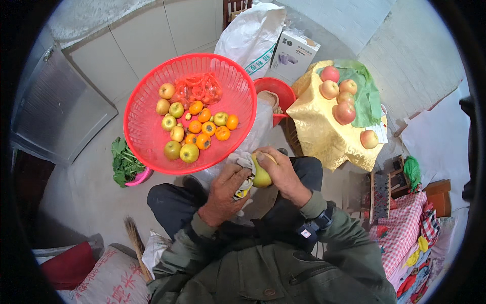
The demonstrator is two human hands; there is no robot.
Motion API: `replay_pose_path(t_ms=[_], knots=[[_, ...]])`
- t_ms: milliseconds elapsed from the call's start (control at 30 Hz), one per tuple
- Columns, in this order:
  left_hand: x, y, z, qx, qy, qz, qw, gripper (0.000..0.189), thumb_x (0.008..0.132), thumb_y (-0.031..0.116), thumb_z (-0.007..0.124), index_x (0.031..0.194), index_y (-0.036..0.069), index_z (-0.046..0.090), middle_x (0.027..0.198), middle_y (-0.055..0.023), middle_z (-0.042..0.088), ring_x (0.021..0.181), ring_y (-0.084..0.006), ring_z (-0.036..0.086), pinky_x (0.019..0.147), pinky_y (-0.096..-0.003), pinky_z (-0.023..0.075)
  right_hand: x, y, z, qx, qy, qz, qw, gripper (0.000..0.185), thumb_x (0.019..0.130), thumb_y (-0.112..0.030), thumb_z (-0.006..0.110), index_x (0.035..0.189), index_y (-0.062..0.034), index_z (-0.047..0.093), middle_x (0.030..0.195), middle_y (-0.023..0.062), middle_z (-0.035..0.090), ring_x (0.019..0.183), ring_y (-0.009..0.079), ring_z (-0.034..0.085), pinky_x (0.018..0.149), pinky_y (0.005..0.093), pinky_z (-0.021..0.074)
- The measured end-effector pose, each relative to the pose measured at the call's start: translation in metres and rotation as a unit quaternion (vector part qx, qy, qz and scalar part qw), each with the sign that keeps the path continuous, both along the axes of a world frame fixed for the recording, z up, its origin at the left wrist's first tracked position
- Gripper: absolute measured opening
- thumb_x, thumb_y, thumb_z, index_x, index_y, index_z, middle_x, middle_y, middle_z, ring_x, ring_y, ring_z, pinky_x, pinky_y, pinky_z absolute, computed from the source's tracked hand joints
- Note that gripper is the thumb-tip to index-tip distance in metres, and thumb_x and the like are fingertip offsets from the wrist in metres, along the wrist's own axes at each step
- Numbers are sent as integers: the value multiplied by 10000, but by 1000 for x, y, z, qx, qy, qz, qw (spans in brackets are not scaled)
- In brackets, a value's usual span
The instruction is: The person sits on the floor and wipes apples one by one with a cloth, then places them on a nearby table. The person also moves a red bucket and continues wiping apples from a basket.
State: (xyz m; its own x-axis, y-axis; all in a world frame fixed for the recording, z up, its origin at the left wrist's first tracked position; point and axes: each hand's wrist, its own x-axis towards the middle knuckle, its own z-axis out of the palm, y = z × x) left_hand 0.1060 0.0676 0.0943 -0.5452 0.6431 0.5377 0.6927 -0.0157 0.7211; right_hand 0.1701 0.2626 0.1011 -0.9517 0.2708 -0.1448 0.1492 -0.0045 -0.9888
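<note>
My right hand (285, 175) grips a large yellow-green apple (261, 175) above my lap, the thumb lying over its top. Bunched in my left hand (224, 193) is a white cloth (243, 163) with yellow and black patches, pressed to the apple's left side. Just beyond my hands stands a red plastic basket (146, 152). In it are orange persimmons (208, 129), green and yellowish apples (189, 152) and a red net bag (197, 91) of fruit. To the right, several pinkish apples (345, 113) rest on a gold patterned cloth (315, 129), some on a green plastic bag (366, 91).
Behind the basket are a red bucket (286, 91), a white woven sack (250, 34) and a printed carton (292, 55). Leafy greens (125, 161) sit in a pink bowl (140, 177) at left. A broom (134, 239) and a printed sack (114, 279) lie lower left; a checked cloth (404, 224) is at right.
</note>
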Motion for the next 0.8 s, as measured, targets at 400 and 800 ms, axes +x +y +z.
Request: replay_pose_path(t_ms=[400,800], knots=[[9,0,-2,-55,-388,-32,920,333,835,12,716,1165,-30,701,1072,-157,740,1026,-177,683,916,-343,537,11,15,2,240,19,20,970,492,937,-466,707,1195,-49,667,1020,211,739,926,347,740,843,408,569],[-25,-26,-35,148,-503,118,843,354,881,69,682,1216,-41,658,1060,-65,683,921,-145,647,841,-295,524,89,153,-29,-292,87,-201,931,686,1011,-571,591,1396,-8,512,1250,210,673,1049,363,727,816,417,665]])
